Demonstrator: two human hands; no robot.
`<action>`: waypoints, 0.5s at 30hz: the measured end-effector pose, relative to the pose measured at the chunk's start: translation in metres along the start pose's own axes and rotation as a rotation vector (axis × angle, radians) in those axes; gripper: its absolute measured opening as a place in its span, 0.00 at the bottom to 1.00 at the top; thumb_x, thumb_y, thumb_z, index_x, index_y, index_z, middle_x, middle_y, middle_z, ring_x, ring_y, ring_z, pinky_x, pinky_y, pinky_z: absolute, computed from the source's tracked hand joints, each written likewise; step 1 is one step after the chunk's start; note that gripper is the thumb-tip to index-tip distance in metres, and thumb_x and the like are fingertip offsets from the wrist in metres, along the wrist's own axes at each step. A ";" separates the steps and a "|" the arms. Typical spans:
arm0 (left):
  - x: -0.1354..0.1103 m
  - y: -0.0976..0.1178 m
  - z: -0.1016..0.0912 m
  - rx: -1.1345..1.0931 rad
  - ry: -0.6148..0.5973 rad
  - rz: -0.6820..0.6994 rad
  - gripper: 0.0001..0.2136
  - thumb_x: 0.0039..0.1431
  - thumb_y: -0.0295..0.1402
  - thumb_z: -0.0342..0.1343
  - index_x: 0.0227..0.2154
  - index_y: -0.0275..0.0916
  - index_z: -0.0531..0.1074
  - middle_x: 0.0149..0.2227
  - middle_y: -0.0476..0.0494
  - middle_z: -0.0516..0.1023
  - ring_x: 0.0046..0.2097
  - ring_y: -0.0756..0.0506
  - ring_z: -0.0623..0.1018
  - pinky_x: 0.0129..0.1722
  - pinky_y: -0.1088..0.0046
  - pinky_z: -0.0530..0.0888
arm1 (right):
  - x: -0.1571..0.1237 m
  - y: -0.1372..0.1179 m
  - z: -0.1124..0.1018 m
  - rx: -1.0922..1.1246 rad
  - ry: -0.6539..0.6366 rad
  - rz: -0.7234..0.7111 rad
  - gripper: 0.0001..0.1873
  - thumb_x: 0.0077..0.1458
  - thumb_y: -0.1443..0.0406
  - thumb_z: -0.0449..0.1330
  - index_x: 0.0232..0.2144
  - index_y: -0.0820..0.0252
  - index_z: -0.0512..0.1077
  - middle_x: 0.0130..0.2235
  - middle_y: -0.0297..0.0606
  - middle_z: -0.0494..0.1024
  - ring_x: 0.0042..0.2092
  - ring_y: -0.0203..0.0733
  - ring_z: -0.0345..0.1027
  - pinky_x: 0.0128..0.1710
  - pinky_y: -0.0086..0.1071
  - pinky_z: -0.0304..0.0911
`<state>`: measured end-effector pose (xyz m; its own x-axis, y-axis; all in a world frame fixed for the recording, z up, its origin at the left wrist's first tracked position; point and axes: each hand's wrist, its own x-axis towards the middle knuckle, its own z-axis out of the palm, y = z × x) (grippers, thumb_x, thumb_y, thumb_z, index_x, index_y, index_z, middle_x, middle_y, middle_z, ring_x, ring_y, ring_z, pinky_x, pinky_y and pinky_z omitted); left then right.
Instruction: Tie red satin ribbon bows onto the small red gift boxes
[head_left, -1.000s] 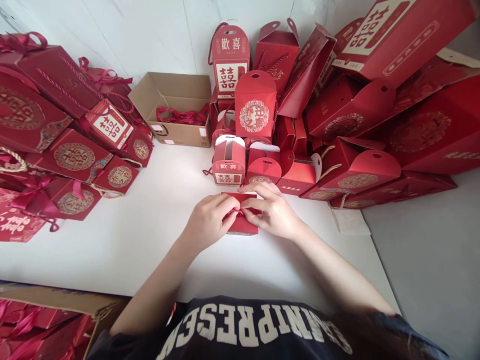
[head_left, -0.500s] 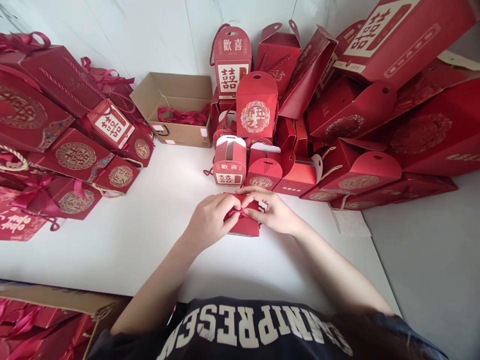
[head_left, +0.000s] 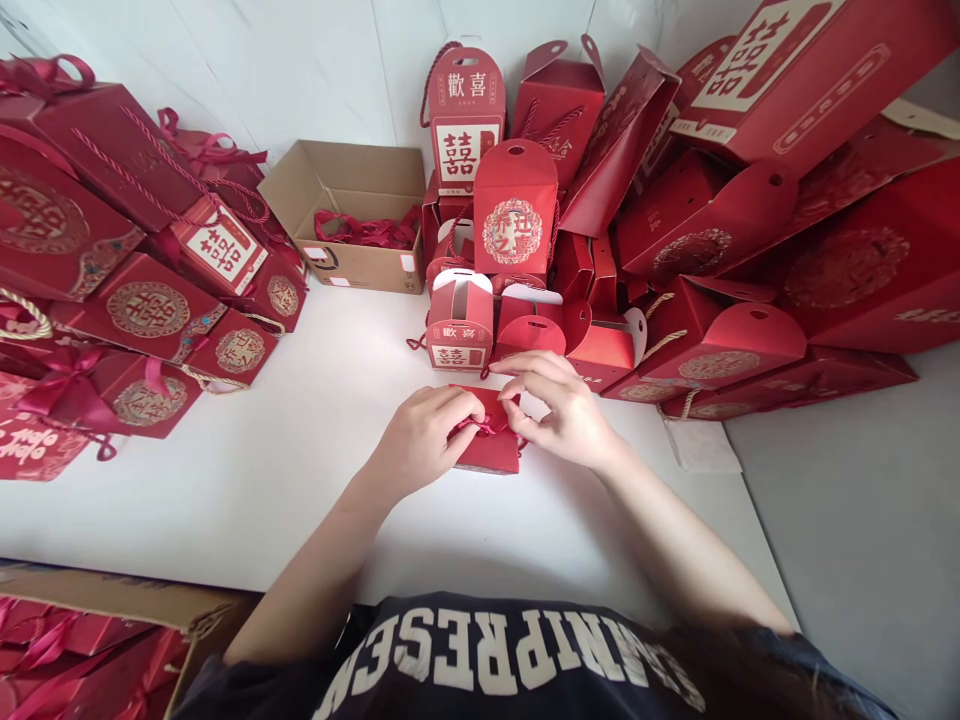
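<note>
A small red gift box stands on the white table right in front of me. A dark red ribbon lies across its top. My left hand is closed, its fingertips pinching the ribbon at the box's left side. My right hand is at the box's right side, thumb and forefinger pinched on the ribbon's other end, the remaining fingers curled above. Most of the box top is hidden under my fingers.
Piles of red gift boxes and bags crowd the back and right; more red boxes stack at the left. An open cardboard box holds red ribbons. Another carton of red items sits at the lower left.
My right hand has shifted a little to the right and lifted its fingers off the box top, drawing the ribbon end. The left hand and the box stay put.
</note>
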<state>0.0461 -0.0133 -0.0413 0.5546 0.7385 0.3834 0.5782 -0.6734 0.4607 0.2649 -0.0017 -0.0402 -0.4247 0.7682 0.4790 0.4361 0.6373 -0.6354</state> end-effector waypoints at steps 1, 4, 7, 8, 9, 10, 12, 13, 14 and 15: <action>0.000 0.000 0.000 0.001 0.002 0.001 0.06 0.61 0.22 0.50 0.32 0.40 0.68 0.33 0.50 0.77 0.33 0.48 0.71 0.38 0.70 0.68 | 0.000 0.000 -0.002 -0.001 -0.003 0.029 0.05 0.58 0.69 0.59 0.35 0.54 0.73 0.53 0.41 0.75 0.55 0.49 0.67 0.55 0.48 0.62; -0.001 0.001 0.000 0.020 0.020 0.011 0.06 0.61 0.22 0.51 0.32 0.40 0.67 0.32 0.50 0.77 0.32 0.48 0.71 0.37 0.70 0.68 | -0.001 0.000 -0.004 0.093 -0.115 0.131 0.03 0.61 0.65 0.59 0.36 0.54 0.73 0.55 0.41 0.73 0.58 0.48 0.66 0.57 0.46 0.62; -0.002 0.001 0.001 0.053 0.044 0.024 0.06 0.61 0.23 0.51 0.31 0.40 0.67 0.32 0.50 0.76 0.32 0.48 0.70 0.36 0.71 0.68 | -0.001 0.000 0.002 0.235 -0.225 0.212 0.05 0.61 0.60 0.60 0.35 0.55 0.74 0.56 0.40 0.72 0.58 0.47 0.66 0.57 0.45 0.62; -0.002 0.001 0.001 0.058 0.050 0.026 0.06 0.61 0.23 0.51 0.31 0.40 0.67 0.32 0.50 0.75 0.32 0.49 0.70 0.36 0.71 0.68 | -0.002 0.000 0.004 0.283 -0.237 0.230 0.06 0.60 0.60 0.61 0.35 0.55 0.74 0.56 0.40 0.72 0.58 0.46 0.66 0.57 0.44 0.62; -0.002 0.001 0.002 0.058 0.056 0.027 0.06 0.61 0.23 0.51 0.31 0.40 0.66 0.32 0.50 0.75 0.32 0.49 0.71 0.36 0.71 0.68 | -0.002 0.000 0.006 0.329 -0.238 0.243 0.06 0.60 0.60 0.62 0.35 0.55 0.74 0.57 0.40 0.71 0.58 0.45 0.66 0.57 0.43 0.62; -0.003 0.001 0.002 0.054 0.063 0.028 0.06 0.61 0.23 0.52 0.31 0.40 0.67 0.32 0.51 0.75 0.32 0.49 0.71 0.36 0.71 0.68 | -0.001 0.001 0.007 0.373 -0.233 0.254 0.06 0.59 0.60 0.62 0.34 0.55 0.74 0.57 0.40 0.71 0.58 0.45 0.66 0.57 0.43 0.62; -0.003 0.001 0.002 0.042 0.072 0.029 0.06 0.61 0.22 0.52 0.31 0.40 0.67 0.32 0.51 0.76 0.32 0.49 0.71 0.37 0.72 0.68 | -0.001 0.001 0.007 0.445 -0.214 0.280 0.06 0.60 0.60 0.62 0.33 0.55 0.73 0.57 0.40 0.71 0.59 0.45 0.65 0.58 0.42 0.61; -0.003 0.001 0.002 0.038 0.074 0.029 0.06 0.60 0.22 0.52 0.32 0.40 0.67 0.32 0.51 0.76 0.32 0.49 0.71 0.37 0.72 0.69 | -0.001 0.002 0.006 0.463 -0.204 0.296 0.07 0.60 0.59 0.61 0.33 0.56 0.73 0.57 0.40 0.71 0.60 0.46 0.65 0.59 0.43 0.60; -0.003 0.001 0.002 0.036 0.074 0.030 0.06 0.60 0.22 0.53 0.32 0.40 0.67 0.32 0.51 0.76 0.32 0.49 0.72 0.36 0.72 0.69 | -0.001 0.002 0.005 0.462 -0.195 0.312 0.08 0.61 0.59 0.61 0.33 0.56 0.73 0.58 0.41 0.71 0.60 0.46 0.65 0.59 0.43 0.59; -0.003 0.001 0.002 0.037 0.073 0.031 0.06 0.60 0.21 0.52 0.32 0.40 0.67 0.32 0.51 0.76 0.32 0.49 0.72 0.36 0.72 0.69 | -0.001 0.002 0.004 0.443 -0.193 0.326 0.09 0.61 0.58 0.60 0.33 0.56 0.73 0.57 0.41 0.71 0.60 0.46 0.64 0.60 0.44 0.58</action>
<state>0.0462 -0.0166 -0.0434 0.5283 0.7171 0.4545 0.5842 -0.6955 0.4183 0.2625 -0.0014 -0.0444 -0.4794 0.8690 0.1228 0.2131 0.2511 -0.9442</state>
